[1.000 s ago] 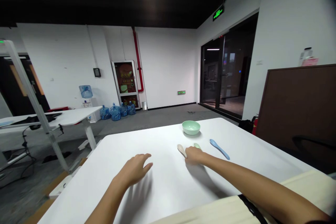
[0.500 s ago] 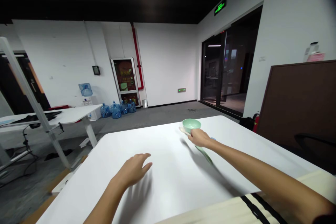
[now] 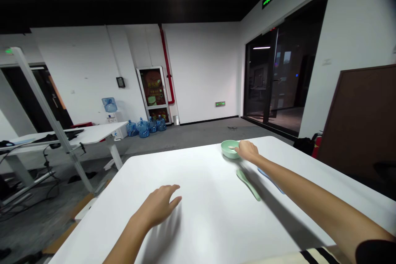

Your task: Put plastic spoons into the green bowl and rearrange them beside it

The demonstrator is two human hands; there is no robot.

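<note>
My right hand (image 3: 248, 151) reaches to the near rim of a pale green bowl (image 3: 228, 149) at the far side of the white table (image 3: 201, 222). Its fingers are closed on a beige spoon (image 3: 232, 147), whose pale head lies inside the bowl. A green spoon (image 3: 248, 183) lies on the table just in front of the bowl, left of my forearm. A blue spoon (image 3: 272, 182) shows partly from under that forearm. My left hand (image 3: 158, 206) rests flat on the table nearer to me, fingers stretched out, holding nothing.
A second white desk (image 3: 77, 134) on a metal frame stands at the left, with cables beneath it. Several blue water bottles (image 3: 144, 127) line the far wall. A brown panel (image 3: 361, 119) stands at the right, beyond the table's edge, next to a dark glass doorway (image 3: 272, 82).
My right hand lifted the beige spoon from between the other spoons and carried it away from me to the bowl. The green spoon now lies uncovered. My left hand stayed put.
</note>
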